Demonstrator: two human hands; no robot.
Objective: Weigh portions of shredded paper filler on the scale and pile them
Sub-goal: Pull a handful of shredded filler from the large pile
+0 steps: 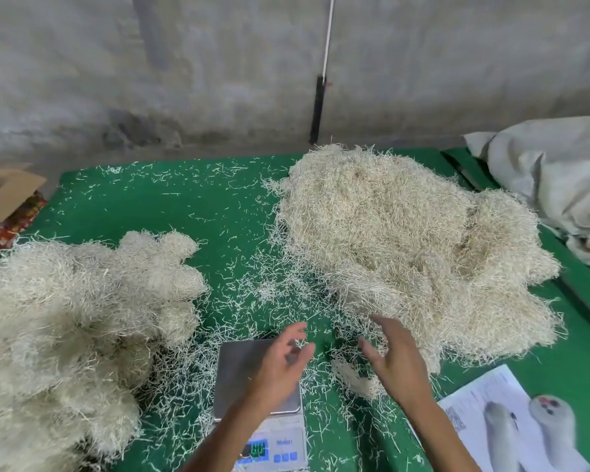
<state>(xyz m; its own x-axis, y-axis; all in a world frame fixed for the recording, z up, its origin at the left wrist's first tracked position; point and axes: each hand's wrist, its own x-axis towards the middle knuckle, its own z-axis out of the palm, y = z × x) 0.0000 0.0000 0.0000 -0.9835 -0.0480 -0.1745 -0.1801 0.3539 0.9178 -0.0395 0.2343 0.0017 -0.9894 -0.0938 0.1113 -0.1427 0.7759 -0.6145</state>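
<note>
Both hands are up over the near edge of the green table, and neither holds anything. The left hand hovers above the scale, fingers loosely spread and a little curled, nothing between them. The right hand is spread wide, palm turned inward, just beside the near fringe of the big heap of shredded paper.

The steel plate of the scale looks bare, so by my reading the next portion is about to be gathered. To do that well, the right hand should sink its fingers into the loose edge of the heap, the left should come across to cup the clump from the other side, and the two should lift it as one bundle so fewer strands trail off. Set it squarely on the plate, nothing draped over the display.

The heap fills the far right of the table, touching nothing of the scale. The weighed pile sits along the left edge, well apart from both hands.
</note>
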